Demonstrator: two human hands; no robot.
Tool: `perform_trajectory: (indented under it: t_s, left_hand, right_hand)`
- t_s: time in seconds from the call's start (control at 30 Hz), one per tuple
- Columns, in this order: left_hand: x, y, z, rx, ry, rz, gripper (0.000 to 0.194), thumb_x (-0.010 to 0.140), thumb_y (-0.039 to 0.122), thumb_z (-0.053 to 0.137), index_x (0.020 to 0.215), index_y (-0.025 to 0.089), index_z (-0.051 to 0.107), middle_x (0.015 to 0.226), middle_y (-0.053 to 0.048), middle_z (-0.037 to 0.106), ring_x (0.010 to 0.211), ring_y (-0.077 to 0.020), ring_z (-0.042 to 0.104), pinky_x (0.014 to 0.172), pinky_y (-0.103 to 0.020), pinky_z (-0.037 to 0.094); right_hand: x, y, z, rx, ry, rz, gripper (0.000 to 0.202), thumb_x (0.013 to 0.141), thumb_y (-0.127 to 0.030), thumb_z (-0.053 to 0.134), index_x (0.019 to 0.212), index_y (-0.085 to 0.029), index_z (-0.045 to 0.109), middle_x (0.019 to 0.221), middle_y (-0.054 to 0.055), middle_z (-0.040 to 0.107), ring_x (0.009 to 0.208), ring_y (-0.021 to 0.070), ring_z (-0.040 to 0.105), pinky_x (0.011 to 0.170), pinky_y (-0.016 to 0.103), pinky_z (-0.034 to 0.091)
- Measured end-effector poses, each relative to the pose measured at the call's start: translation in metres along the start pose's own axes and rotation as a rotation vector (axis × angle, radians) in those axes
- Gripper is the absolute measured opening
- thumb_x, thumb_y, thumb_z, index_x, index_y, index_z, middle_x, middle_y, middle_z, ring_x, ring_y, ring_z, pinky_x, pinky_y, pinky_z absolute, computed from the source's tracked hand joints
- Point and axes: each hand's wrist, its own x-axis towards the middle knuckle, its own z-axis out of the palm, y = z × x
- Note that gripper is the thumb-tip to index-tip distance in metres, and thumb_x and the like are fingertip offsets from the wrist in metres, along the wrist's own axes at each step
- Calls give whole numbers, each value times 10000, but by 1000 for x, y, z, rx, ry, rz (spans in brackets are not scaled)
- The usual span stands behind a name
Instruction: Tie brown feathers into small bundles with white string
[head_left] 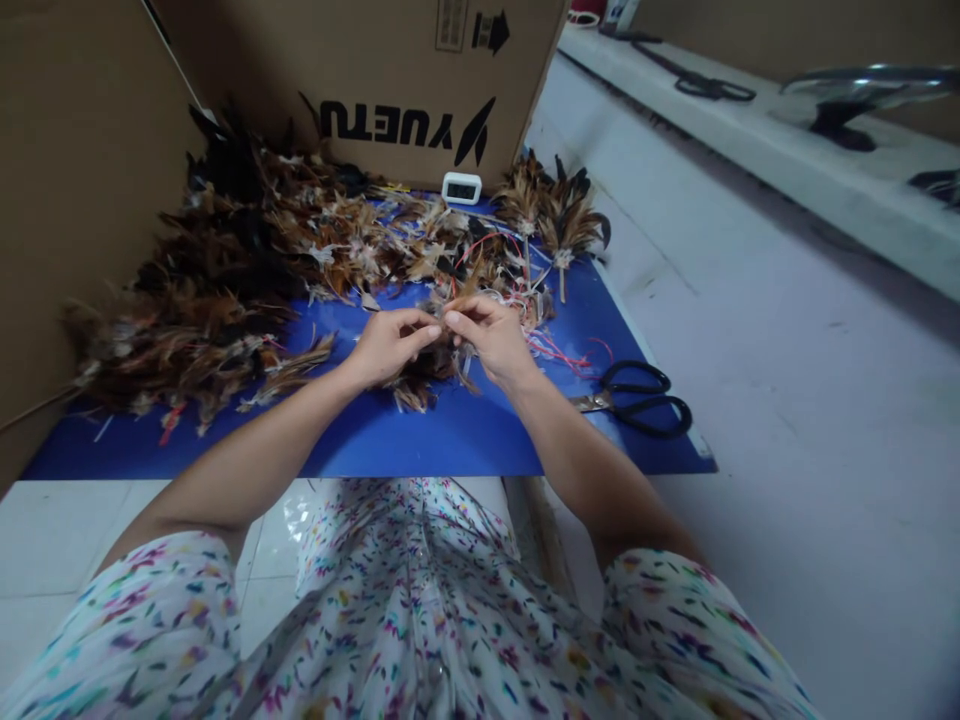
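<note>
The left hand (396, 345) and right hand (491, 335) meet over the blue surface (450, 440), each grip closed, thumb against fingers, on a small brown feather (474, 280) between them. Loose feathers (337, 235) lie beyond and to the left; 1 pair of black-handled scissors (637, 400) rests near the right forearm.

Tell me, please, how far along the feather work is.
Probably partway. The feather bunches at far right look gathered already. The left hand and right hand pinch small feathers together. The large feather pile looks left to do, though I cannot tell how much is finished.
</note>
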Motion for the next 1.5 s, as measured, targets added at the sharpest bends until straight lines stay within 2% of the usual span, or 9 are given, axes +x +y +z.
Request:
perform_trajectory:
  t_s: [0.2,0.37,0.57,0.7,0.77,0.93,1.1,1.33,1.5]
  left_hand:
    - [1,2,-1,-184,-34,-97,412,783,587,711,750,177,690,471,40,501,415,-82,423,440,-231,325]
    - [1,1,1,-258,-52,-139,409,753,584,748,734,181,687,524,16,564,430,-81,442,433,-238,328]
    - [5,-7,-1,-237,136,-129,360,783,537,736,737,188,664,519,16,567,410,-79,444,388,-223,306]
    - [9,-12,-4,-202,270,-64,349,805,542,715,756,200,668,561,6,599,441,-88,484,388,-216,341]
    - [11,-13,-5,-189,308,-39,353,816,552,703,771,203,670,584,4,608,454,-87,490,403,-218,361]
    - [11,-13,-7,-219,325,-22,377,815,574,700,799,199,659,688,-19,670,528,-95,554,449,-220,409]
    - [9,-8,-4,-299,282,-82,388,766,556,744,773,181,648,677,-19,697,492,-81,547,430,-191,394]
    - [7,-4,-2,-310,231,-114,371,771,527,744,757,172,636,672,-26,713,471,-82,547,419,-189,395]
    - [6,-6,0,-301,196,-129,406,778,562,734,744,173,623,664,-29,711,458,-83,543,411,-195,385]
  right_hand:
    - [-1,2,0,-34,-5,0,479,586,-612,848,809,-217,695,807,-3,680,664,104,562,586,257,491]
    - [0,4,-2,-90,-34,-29,456,669,-620,794,843,-215,679,824,7,664,714,121,580,606,269,492]
    - [4,-11,-23,-290,-76,-19,364,709,-493,792,882,-184,707,769,9,667,672,116,551,618,271,452]
    - [5,-17,-37,-547,-253,-1,187,721,-331,773,781,-161,725,692,0,654,624,106,519,630,277,417]
    - [4,-16,-40,-629,-335,36,162,710,-299,779,767,-157,725,633,-19,622,584,98,501,613,270,394]
    - [3,-9,-39,-816,-423,49,38,741,-195,733,732,-159,724,614,-18,631,592,106,527,625,264,379]
    - [6,-9,-36,-665,-370,-13,56,763,-190,698,726,-149,690,684,-1,656,651,113,550,660,264,411]
    - [3,-15,-29,-306,-227,-14,218,788,-355,727,824,-162,631,755,28,707,634,107,598,605,245,467]
    - [4,-11,-29,-359,-210,-169,253,834,-419,706,880,-171,720,770,12,679,620,107,591,631,273,497]
